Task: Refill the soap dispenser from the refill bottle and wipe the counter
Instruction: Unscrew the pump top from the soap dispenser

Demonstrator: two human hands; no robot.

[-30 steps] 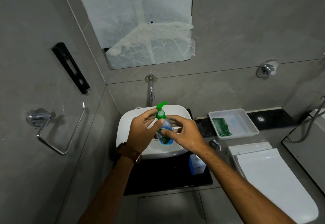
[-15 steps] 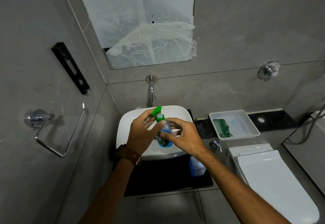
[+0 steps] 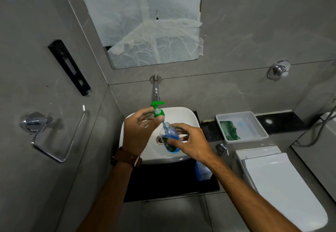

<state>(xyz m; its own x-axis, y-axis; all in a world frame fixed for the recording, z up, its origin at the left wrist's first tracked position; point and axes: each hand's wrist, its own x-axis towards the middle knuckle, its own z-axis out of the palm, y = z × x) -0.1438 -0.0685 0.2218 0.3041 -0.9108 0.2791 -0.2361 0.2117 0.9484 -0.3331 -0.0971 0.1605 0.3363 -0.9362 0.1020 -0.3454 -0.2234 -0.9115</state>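
Over the white basin (image 3: 183, 157) my right hand (image 3: 189, 140) grips a clear soap dispenser bottle (image 3: 170, 137) with blue liquid low in it. Its neck is uncapped. My left hand (image 3: 140, 131) pinches the green pump head (image 3: 158, 110), lifted up and left of the bottle, with the dip tube still reaching into the neck. A blue and white refill pack (image 3: 202, 172) stands on the black counter (image 3: 172, 184), partly behind my right forearm. A green cloth (image 3: 229, 131) lies in a white tray (image 3: 241, 115) to the right.
A wall tap (image 3: 156, 89) juts out above the basin. A chrome towel ring (image 3: 54, 133) hangs on the left wall. A white toilet lid (image 3: 280, 186) sits at the right, with a small chrome valve (image 3: 222, 149) beside the basin.
My left hand has lifted the green pump head off the bottle and up to the left, drawing the tube out. The right hand has lowered the bottle slightly over the basin.
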